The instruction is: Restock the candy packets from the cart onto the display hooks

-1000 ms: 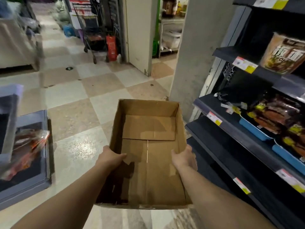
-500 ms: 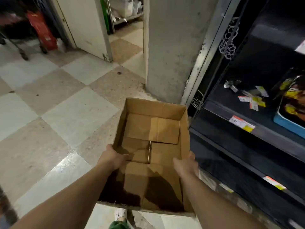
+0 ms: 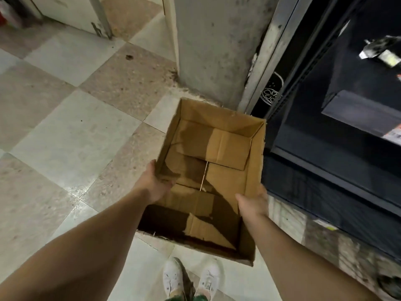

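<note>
Between the left hand (image 3: 155, 184) and right hand (image 3: 253, 199), each gripping a side wall, the empty cardboard box (image 3: 256, 148) runs lengthwise straight ahead.

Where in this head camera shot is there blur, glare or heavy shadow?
Head view: motion blur smears the dark shelf unit at right; glare shines off the floor tile left of the left hand; deep shadow fills the near half of the cardboard box, by the right hand; wide-angle distortion bends the pillar.
</note>
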Demonstrator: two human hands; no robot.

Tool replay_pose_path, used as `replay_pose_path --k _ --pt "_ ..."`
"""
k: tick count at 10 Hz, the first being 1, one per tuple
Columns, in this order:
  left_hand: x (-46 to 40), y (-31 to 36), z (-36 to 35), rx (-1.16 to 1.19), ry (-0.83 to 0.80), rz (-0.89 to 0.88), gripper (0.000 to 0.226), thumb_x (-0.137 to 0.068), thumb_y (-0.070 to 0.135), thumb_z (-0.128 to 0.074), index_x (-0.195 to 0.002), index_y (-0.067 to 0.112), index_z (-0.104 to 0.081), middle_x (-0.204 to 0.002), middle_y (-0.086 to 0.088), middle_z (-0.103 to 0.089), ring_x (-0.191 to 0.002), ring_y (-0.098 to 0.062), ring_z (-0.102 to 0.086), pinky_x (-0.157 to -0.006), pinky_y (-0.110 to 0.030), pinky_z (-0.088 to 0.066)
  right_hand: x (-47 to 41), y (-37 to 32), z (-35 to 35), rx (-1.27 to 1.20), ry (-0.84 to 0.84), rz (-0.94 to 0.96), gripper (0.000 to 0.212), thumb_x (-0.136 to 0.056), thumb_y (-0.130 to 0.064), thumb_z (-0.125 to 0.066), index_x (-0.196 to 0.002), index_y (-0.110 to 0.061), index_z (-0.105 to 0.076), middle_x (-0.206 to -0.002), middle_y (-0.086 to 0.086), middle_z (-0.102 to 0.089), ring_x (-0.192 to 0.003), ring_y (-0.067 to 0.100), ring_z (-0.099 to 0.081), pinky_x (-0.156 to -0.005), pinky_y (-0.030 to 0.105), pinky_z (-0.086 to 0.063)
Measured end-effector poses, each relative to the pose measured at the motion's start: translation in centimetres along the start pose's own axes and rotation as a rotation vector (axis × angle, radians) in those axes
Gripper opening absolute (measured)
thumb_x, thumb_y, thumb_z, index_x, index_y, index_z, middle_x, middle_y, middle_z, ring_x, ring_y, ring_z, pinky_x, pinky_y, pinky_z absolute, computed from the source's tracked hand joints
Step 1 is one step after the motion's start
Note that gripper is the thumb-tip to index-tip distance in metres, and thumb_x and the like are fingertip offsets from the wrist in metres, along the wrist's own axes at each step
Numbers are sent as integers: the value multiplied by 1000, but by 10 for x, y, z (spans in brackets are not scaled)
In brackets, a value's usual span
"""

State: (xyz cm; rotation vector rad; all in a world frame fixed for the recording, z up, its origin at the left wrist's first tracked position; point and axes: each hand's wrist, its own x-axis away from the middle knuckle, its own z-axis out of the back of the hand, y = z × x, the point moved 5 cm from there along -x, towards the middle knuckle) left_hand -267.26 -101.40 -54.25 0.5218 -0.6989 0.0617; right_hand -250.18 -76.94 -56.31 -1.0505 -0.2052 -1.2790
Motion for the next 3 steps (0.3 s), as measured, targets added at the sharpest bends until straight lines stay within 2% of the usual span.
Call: replay_pose_path --k 1,2,3 --pt "-21 0 -16 -282 -30 -19 113 -85 59 -66 -157 29 16 -168 -4 -5 -153 -32 -7 -121 -60 -12 -19 -7 -9 185 -56 51 99 -87 -36 -69 -157 -35 0 -165 2 -12 -151 32 -14 -121 53 -16" --pt "-19 20 -29 -368 -2 -114 110 -87 64 -59 -156 29 18 -168 -1 8 -154 -30 3 -122 -58 -8 -20 -25 -15 301 -101 136 97 -91 -44 -64 -157 -34 6 -167 -1 3 -153 27 1 -123 50 -7" --pt "-8 47 -40 -401 31 -277 99 -91 60 -55 -158 30 11 -168 3 3 -154 -27 0 -124 -53 -6 -11 -41 -18 340 -127 264 93 -92 -47 -61 -157 -34 4 -167 -2 0 -153 24 0 -123 50 -12"
